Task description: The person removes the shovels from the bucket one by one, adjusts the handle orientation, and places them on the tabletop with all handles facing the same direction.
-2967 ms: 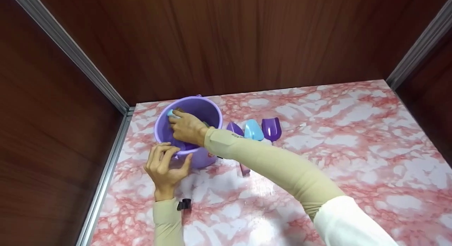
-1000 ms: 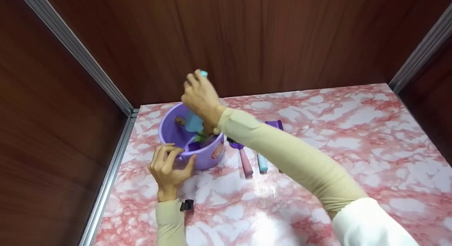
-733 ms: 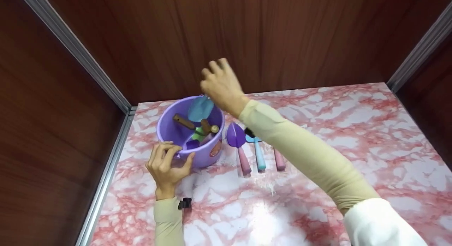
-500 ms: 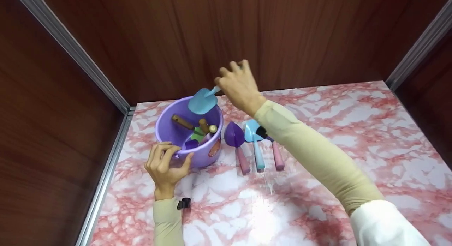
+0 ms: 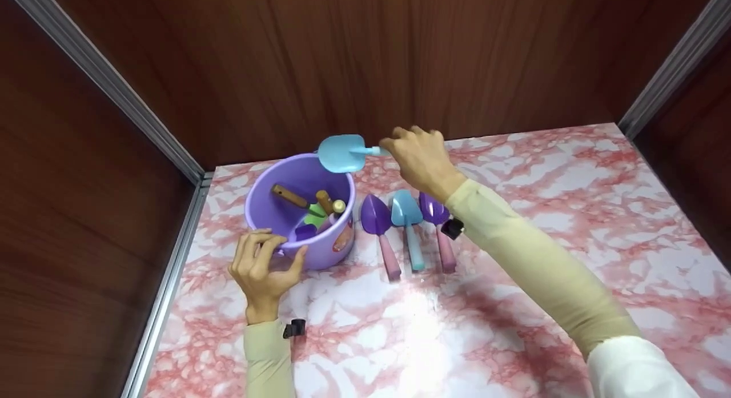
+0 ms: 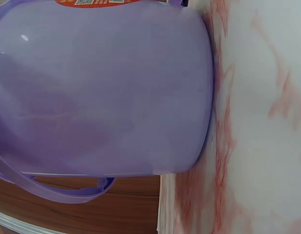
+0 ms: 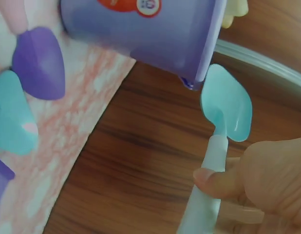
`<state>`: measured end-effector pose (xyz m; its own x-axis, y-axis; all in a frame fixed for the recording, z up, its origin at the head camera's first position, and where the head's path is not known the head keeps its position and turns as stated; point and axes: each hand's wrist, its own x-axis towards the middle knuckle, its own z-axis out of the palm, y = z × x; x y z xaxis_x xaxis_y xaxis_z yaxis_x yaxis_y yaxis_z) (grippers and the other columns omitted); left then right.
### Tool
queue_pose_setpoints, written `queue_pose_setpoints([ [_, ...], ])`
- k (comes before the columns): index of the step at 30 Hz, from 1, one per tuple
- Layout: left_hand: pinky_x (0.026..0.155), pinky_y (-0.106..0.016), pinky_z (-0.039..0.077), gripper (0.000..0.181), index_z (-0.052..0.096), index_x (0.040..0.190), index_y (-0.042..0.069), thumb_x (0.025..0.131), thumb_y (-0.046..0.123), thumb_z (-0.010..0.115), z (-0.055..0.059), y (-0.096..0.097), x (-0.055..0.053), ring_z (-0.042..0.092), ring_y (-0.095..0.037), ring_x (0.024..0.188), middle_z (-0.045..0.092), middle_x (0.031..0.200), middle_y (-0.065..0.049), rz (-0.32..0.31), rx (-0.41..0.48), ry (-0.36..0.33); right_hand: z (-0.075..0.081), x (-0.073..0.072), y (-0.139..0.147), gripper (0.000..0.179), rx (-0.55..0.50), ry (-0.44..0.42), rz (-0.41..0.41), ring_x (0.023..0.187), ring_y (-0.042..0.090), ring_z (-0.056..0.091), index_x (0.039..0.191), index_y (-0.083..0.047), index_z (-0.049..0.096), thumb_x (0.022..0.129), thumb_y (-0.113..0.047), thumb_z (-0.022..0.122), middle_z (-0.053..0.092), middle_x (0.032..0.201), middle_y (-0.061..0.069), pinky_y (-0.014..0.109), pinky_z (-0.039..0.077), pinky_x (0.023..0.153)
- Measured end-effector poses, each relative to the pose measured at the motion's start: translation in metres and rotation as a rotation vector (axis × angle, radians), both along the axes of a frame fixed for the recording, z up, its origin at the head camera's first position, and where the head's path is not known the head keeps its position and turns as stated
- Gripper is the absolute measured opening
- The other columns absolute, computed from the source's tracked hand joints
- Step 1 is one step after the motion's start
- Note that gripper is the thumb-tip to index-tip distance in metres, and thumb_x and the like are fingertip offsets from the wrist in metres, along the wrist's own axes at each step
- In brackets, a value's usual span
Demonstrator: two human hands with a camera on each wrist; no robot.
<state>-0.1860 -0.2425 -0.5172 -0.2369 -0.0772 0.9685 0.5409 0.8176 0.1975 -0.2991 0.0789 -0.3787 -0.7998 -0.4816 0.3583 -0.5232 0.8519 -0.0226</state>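
A light blue garden trowel (image 5: 342, 153) is held up by its handle in my right hand (image 5: 421, 158), its blade over the back right rim of the purple bucket (image 5: 274, 187). The right wrist view shows my thumb along the pale handle (image 7: 209, 185). My left hand (image 5: 262, 269) grips the bucket's near-left rim, thumb outside. Inside the bucket lie wooden-handled tools (image 5: 290, 196), a green piece (image 5: 314, 216) and a dark purple piece (image 5: 305, 232). In a row to its right lie a purple trowel (image 5: 376, 214), a light blue trowel (image 5: 406, 207) and another purple one (image 5: 434, 207).
The red-and-white marbled table (image 5: 542, 215) carries everything. A dark wooden panel (image 5: 400, 61) rises close behind the bucket, and another panel (image 5: 85, 204) with a metal strip (image 5: 163, 306) stands at the left.
My right hand has drawn the light blue trowel up out of the bucket and moved right, turning the blade leftward. The left hand keeps its grip on the rim.
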Motion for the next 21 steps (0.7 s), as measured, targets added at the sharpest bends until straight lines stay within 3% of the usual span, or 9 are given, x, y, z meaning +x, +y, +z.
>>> queue_pose_setpoints([
  [4, 0.061, -0.044, 0.06, 0.044, 0.077, 0.078, 0.009, 0.081, 0.053, 0.083, 0.001, 0.0, 0.0, 0.072, -0.03, 0.081, 0.073, 0.08, -0.008, -0.002, 0.0, -0.002, -0.007, 0.008, 0.012, 0.041, -0.09, -0.021, 0.018, 0.081, 0.038, 0.074, 0.128, -0.014, 0.078, 0.091, 0.002, 0.073, 0.077, 0.104, 0.014, 0.05, 0.059, 0.055],
  [6, 0.061, -0.044, 0.059, 0.044, 0.077, 0.078, 0.009, 0.081, 0.053, 0.084, 0.002, -0.001, -0.001, 0.072, -0.03, 0.081, 0.073, 0.081, -0.008, -0.003, -0.001, -0.003, -0.01, 0.013, 0.018, 0.042, -0.136, -0.061, 0.015, 0.085, 0.037, 0.075, 0.131, -0.016, 0.077, 0.092, -0.001, 0.076, 0.078, 0.107, 0.013, 0.051, 0.059, 0.055],
  [9, 0.062, -0.043, 0.059, 0.043, 0.078, 0.078, 0.009, 0.08, 0.052, 0.084, 0.001, 0.0, 0.0, 0.072, -0.03, 0.081, 0.073, 0.081, -0.008, -0.003, -0.002, -0.005, -0.016, 0.021, 0.03, 0.039, -0.208, -0.143, 0.011, 0.092, 0.036, 0.075, 0.128, -0.016, 0.077, 0.092, -0.003, 0.076, 0.079, 0.111, 0.011, 0.053, 0.06, 0.059],
  [14, 0.063, -0.044, 0.06, 0.041, 0.08, 0.08, 0.008, 0.081, 0.049, 0.085, 0.002, -0.002, 0.0, 0.073, -0.031, 0.082, 0.073, 0.081, -0.008, -0.01, -0.024, 0.005, -0.031, 0.027, 0.053, 0.026, -0.337, -0.256, 0.02, 0.085, 0.03, 0.073, 0.115, -0.009, 0.08, 0.09, -0.002, 0.075, 0.081, 0.105, 0.011, 0.051, 0.061, 0.067],
  [21, 0.064, -0.043, 0.06, 0.047, 0.078, 0.08, 0.007, 0.085, 0.054, 0.081, 0.0, -0.001, 0.0, 0.071, -0.032, 0.086, 0.074, 0.085, -0.01, 0.018, -0.04, -0.002, -0.047, 0.03, 0.086, 0.031, -0.456, -0.366, -0.056, 0.094, 0.032, 0.077, 0.119, -0.007, 0.079, 0.088, -0.006, 0.081, 0.081, 0.105, 0.016, 0.052, 0.062, 0.076],
])
